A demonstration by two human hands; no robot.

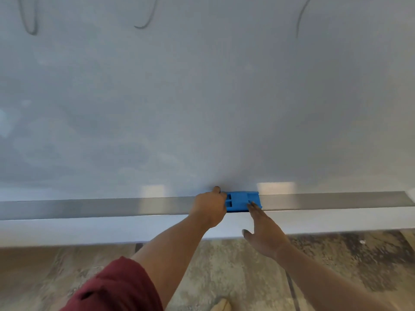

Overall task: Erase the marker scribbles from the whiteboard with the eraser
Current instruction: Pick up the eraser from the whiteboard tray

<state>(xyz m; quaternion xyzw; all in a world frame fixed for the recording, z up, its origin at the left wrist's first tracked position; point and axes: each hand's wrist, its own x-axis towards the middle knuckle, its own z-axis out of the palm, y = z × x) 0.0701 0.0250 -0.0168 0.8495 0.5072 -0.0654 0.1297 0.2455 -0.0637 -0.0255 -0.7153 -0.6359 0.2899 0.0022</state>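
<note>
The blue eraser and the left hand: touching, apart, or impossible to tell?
Touching. The head view shows the left hand closed around the left end of the blue eraser on the tray.

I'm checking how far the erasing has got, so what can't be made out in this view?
- Marker scribbles: cut off by the top edge of the head view, so their full extent is unknown.
- Blue eraser on the metal tray: its left end is hidden by the left hand.
- Right hand: motion-blurred; whether the fingers grip the eraser is unclear.

Both hands on blue eraser point(243, 202) in whiteboard point(202, 97) tray point(101, 208), scribbles point(146, 19) above
</note>
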